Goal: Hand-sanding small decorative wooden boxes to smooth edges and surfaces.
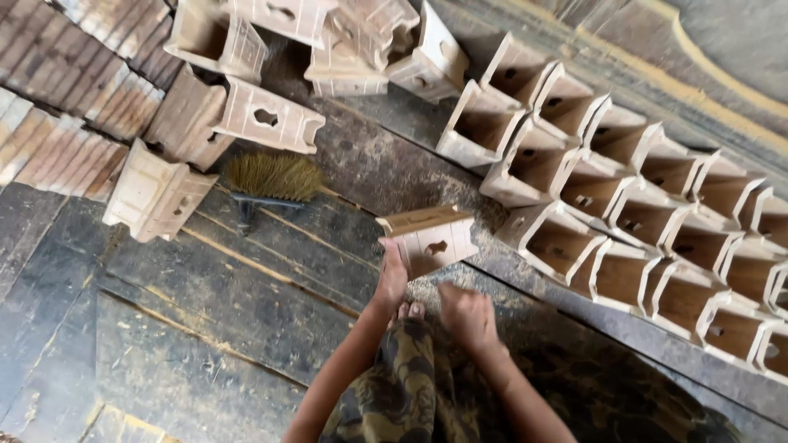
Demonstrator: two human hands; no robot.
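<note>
My left hand (391,277) grips the near left corner of a small pale wooden box (428,238) with a cut-out hole in its side, holding it just above the dark plank floor. My right hand (466,316) is curled into a loose fist just right of and below the box, not touching it; I cannot tell whether anything is inside it. My knee in camouflage trousers (410,385) sits between my forearms, with toes showing under the box.
Rows of matching open wooden boxes (632,213) line the right side. A loose pile of the same boxes (246,90) lies at the top left. A hand broom with straw bristles (271,182) rests left of the held box. Ribbed wooden slats (57,123) cover the far left.
</note>
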